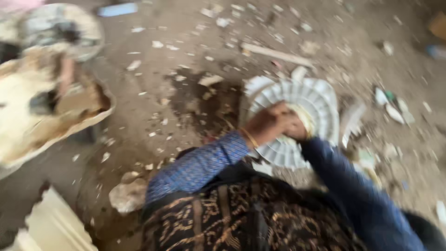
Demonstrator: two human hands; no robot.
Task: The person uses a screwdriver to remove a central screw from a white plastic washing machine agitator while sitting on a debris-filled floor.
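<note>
A round white plaster disc with fluted ribs (320, 100) lies on the dirt floor. Both my hands meet on top of it. My left hand (272, 122), with a thin gold bangle and a blue patterned sleeve, is curled around a pale yellowish wad (304, 118) that presses on the disc. My right hand (296, 134) comes from a dark blue sleeve and lies right under the left. It is mostly hidden, and the frame is blurred. My dark patterned garment (232, 218) fills the bottom of the view.
A wide shallow pan of pale wet mix (28, 139) sits at the left, with a round vessel (60, 28) behind it. A white moulded piece (55, 227) lies at the bottom left, beside a pale lump (127, 195). A stick (276, 55) and white chips litter the floor.
</note>
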